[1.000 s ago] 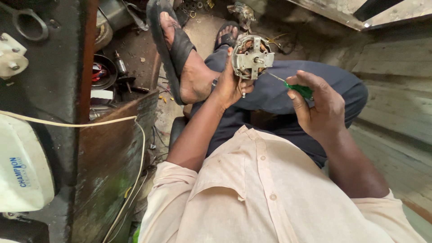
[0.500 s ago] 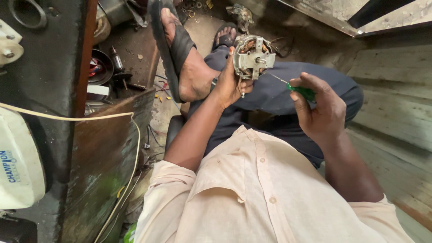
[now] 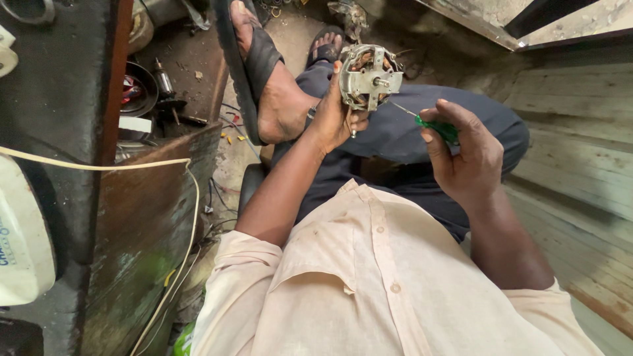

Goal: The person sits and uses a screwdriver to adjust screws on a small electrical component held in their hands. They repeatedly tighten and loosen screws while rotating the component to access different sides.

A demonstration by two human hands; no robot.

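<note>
My left hand (image 3: 335,117) grips a small electric motor (image 3: 369,76) with a silver metal frame, a central shaft and copper windings, held up above my lap. My right hand (image 3: 461,148) is closed on a green-handled screwdriver (image 3: 440,127); its thin metal tip points up-left and reaches the motor's lower right side. My left foot in a black sandal (image 3: 254,62) is raised just left of the motor, resting against a dark bench edge.
A dark rusty workbench (image 3: 142,217) stands on the left with a cream cable (image 3: 99,163) draped over it and a white appliance (image 3: 23,240) at the far left. Small parts and tools lie on a shelf (image 3: 155,89). Wooden planks (image 3: 580,165) run along the right.
Both hands hold the same grip on motor and screwdriver. The view has shifted slightly, and the white appliance has slid further toward the left edge.
</note>
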